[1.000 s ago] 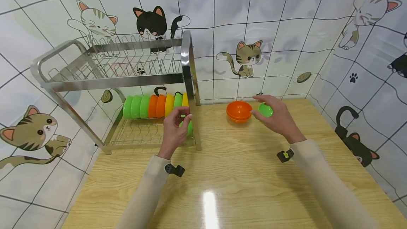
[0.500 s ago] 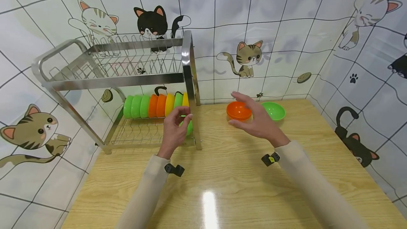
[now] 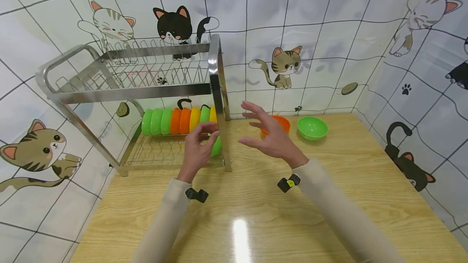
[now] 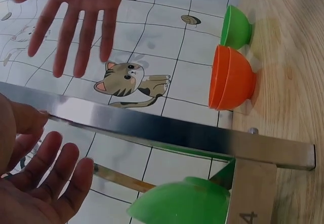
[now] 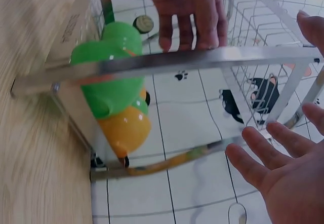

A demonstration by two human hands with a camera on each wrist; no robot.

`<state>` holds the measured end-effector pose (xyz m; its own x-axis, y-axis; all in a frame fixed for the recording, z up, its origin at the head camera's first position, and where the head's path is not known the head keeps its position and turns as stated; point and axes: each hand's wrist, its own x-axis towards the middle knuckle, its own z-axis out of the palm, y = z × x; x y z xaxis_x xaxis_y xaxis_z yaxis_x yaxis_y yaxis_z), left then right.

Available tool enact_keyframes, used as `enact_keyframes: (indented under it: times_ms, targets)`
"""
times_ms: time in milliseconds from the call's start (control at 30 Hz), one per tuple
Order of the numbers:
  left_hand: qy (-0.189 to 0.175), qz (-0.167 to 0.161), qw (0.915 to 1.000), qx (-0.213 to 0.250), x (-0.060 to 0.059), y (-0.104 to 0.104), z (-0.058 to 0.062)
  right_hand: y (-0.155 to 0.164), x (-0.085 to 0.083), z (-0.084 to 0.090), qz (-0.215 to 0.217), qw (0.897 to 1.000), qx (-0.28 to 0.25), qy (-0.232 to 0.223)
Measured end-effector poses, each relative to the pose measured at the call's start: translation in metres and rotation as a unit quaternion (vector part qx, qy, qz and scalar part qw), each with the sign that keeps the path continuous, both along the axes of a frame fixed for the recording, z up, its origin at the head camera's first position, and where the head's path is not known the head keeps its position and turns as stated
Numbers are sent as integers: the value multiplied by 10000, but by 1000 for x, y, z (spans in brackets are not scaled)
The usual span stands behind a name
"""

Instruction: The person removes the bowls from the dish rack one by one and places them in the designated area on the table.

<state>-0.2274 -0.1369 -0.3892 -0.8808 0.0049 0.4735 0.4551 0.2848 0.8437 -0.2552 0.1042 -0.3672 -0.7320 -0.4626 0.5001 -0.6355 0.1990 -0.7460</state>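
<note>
My left hand (image 3: 197, 149) is at the rack's right front post, thumb and fingers loosely bent with a gap between them and nothing in it. In the left wrist view its fingertips (image 4: 38, 117) come right at the post's edge. Just below, a green bowl (image 3: 216, 145) stands on its side in the lower tier, partly hidden by that hand and the post. My right hand (image 3: 272, 135), fingers spread and holding nothing, hovers over the table right of the rack. It overlaps two nested orange bowls (image 3: 282, 124). Right of them sits a green bowl (image 3: 312, 128).
The two-tier metal dish rack (image 3: 139, 93) occupies the left of the wooden table (image 3: 292, 222). Along the back of its lower tier stands a row of green, orange (image 3: 180, 121) and yellow bowls on edge. A tiled wall (image 3: 237, 19) with cat drawings closes off the back and sides.
My right hand has moved left, from beside the green bowl across the orange bowls toward the rack, its fingers spreading wider. My left hand has stayed nearly still at the post.
</note>
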Motion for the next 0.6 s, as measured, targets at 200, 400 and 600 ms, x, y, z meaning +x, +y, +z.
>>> enact_keyframes:
  times_ms: [200,400,600]
  targets:
    - [54,193,9998,15,-18,-19,-23,-21,0,9,76,9995,-184,-254]
    - [28,231,9996,186,-24,-36,-34,-37,-2,14,3,9991,-372,-202]
    - [-521,266,9981,166,-28,-46,-42,-50,-5,13,-100,9981,-581,-150]
